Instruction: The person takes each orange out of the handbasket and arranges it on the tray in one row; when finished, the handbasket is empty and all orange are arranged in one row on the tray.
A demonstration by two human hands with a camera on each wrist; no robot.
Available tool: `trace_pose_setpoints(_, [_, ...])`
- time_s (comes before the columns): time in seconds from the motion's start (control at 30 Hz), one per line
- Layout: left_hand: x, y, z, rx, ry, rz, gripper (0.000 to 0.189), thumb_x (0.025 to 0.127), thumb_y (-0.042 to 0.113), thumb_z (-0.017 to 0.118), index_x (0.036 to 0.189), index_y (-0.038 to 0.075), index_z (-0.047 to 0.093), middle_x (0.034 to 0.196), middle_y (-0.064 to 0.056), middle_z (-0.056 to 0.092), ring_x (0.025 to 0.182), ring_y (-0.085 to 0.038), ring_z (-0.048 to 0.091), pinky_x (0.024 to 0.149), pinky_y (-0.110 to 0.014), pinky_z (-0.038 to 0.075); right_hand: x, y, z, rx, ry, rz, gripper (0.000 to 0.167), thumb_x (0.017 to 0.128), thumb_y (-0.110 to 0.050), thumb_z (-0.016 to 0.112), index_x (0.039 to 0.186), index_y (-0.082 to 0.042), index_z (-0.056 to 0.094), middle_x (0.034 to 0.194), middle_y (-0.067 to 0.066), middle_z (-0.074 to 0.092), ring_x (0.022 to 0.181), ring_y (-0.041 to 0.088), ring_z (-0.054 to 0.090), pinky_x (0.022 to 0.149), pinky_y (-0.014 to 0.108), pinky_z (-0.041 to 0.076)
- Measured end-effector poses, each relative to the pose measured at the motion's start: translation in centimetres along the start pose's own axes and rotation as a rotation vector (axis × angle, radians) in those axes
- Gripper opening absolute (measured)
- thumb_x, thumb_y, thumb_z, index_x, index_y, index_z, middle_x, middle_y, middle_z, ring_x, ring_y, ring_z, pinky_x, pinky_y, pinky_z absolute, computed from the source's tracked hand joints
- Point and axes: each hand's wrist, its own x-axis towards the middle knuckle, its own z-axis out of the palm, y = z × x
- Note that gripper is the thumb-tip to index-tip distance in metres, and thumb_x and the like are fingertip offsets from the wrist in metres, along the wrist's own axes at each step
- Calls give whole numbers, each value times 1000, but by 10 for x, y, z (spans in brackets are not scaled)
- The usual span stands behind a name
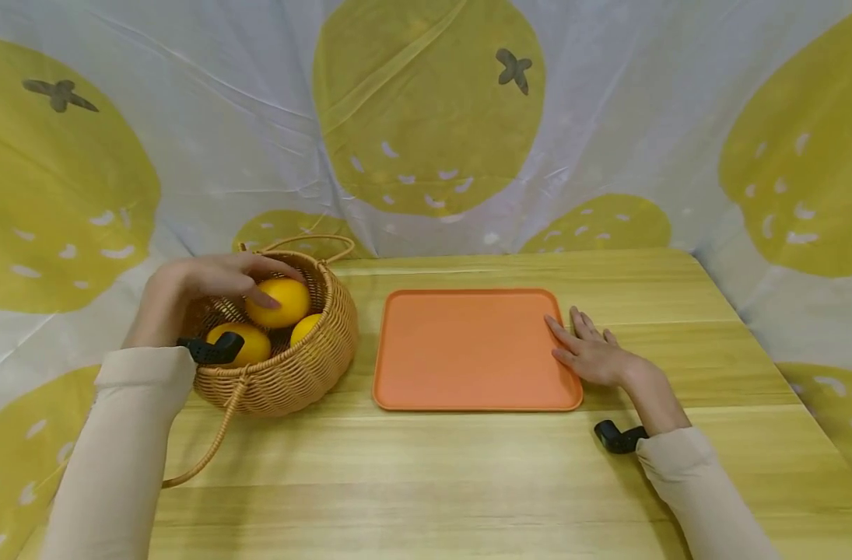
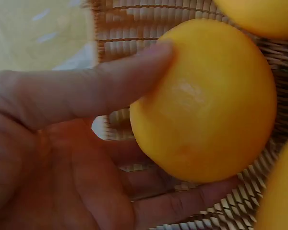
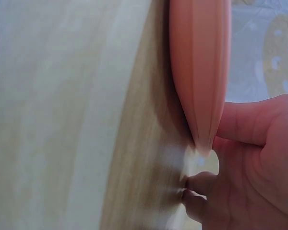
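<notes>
My left hand (image 1: 215,278) reaches into the wicker basket (image 1: 303,385) and grips a smooth yellow-orange fruit, apparently an orange (image 1: 289,302). In the left wrist view the thumb lies on one side of this orange (image 2: 211,100) and the fingers pass behind it. Two more oranges sit in the basket, one at the near left (image 1: 247,348) and one partly hidden by the near right wall (image 1: 304,327). My right hand (image 1: 597,356) rests at the right edge of an orange tray (image 1: 468,350), thumb and a finger touching its rim. Its other fingers extend onto the table, fairly straight.
The tray lies flat on a wood-grain table (image 1: 426,482), right of the basket. One basket handle (image 1: 212,451) hangs down over the table in front; the other handle (image 1: 341,243) stands at the back. A fruit-patterned cloth (image 1: 587,117) hangs behind the table.
</notes>
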Motion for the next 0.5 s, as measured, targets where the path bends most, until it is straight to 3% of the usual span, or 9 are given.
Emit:
trace_pose_setpoints(0.1, [-13,4,-4,-17,48,36,64,100,26,67,158,13,43,168,-20,27,152,-46,27,110,-60,41,0,-1,1,-5,4,3,68,113,-34,41,167,-8,9,167,34,-17,155,53,-13,117,77,-9])
trace_pose_setpoints(0.23, [-36,12,-6,-13,110,108,62,101,22,67,158,14,43,167,-19,32,149,-44,36,103,-57,49,1,-1,1,-7,6,7,68,113,-33,41,167,-8,9,167,34,-17,155,53,-13,117,77,-9])
trace_pose_setpoints(0.37, [-60,21,-2,9,221,150,62,100,20,67,158,23,45,164,-13,39,145,-38,41,100,-59,48,1,-2,0,-5,1,4,68,113,-33,41,167,-8,9,167,34,-17,155,53,-13,117,77,-9])
trace_pose_setpoints(0.5, [-73,37,8,27,362,174,60,101,23,68,155,37,46,159,-1,46,134,-21,51,97,-43,50,0,-2,0,-14,0,9,68,113,-34,41,167,-9,9,167,33,-16,155,53,-13,117,77,-7])
